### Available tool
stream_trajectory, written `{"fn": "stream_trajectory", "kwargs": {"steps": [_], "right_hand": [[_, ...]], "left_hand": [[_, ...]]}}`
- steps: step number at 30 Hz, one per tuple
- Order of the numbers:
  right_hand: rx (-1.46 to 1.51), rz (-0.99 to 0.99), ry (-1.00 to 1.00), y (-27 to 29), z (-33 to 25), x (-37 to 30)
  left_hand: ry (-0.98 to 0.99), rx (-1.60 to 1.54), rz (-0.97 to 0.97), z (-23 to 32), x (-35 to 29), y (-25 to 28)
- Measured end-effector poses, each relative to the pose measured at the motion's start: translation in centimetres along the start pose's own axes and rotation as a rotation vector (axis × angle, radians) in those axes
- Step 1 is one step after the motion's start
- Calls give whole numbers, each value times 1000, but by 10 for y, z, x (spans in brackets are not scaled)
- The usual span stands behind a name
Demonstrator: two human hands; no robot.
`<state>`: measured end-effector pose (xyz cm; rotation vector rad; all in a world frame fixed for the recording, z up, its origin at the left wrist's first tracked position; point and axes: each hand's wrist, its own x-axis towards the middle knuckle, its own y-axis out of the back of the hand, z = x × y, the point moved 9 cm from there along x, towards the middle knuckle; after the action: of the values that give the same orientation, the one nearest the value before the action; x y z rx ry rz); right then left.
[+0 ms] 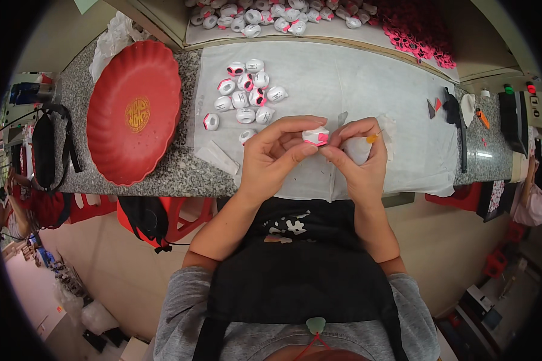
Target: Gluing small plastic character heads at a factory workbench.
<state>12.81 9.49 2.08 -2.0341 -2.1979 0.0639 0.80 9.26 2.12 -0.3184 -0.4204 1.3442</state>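
Note:
My left hand (270,157) is closed, pinching a small white rounded plastic piece (314,136) with a pink part on its right end. Close by on the right, the thumb and fingertips of my right hand (360,157) come up to the pink end. A small yellow-orange piece with a thin tip (372,138) sticks out among my right fingers; the rest of it is hidden. Left of my hands, several similar white pieces (244,98) with pink and black parts lie on a white sheet (319,78). One of them (247,136) is right beside my left hand.
A red scalloped tray (162,108) stands at the left. On the shelf behind are heaped white pieces (253,18) and pink parts (418,30). A folded paper strip (218,157) lies near my left wrist. An orange cutter (482,118) and black straps (451,105) lie at the right.

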Motion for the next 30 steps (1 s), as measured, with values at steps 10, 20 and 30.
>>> {"fn": "stream_trajectory", "kwargs": {"steps": [10,20,30], "right_hand": [[209,-169,-87,-17,1,0],[279,-111,-86,-19,-1,-6],[233,-88,-79,-15,0,-6]], "left_hand": [[-24,-80,-128,0,-4,-6],[-189,32,-133,13,-6,-8],[-38,-40,-123,4,-6,-10]]}}
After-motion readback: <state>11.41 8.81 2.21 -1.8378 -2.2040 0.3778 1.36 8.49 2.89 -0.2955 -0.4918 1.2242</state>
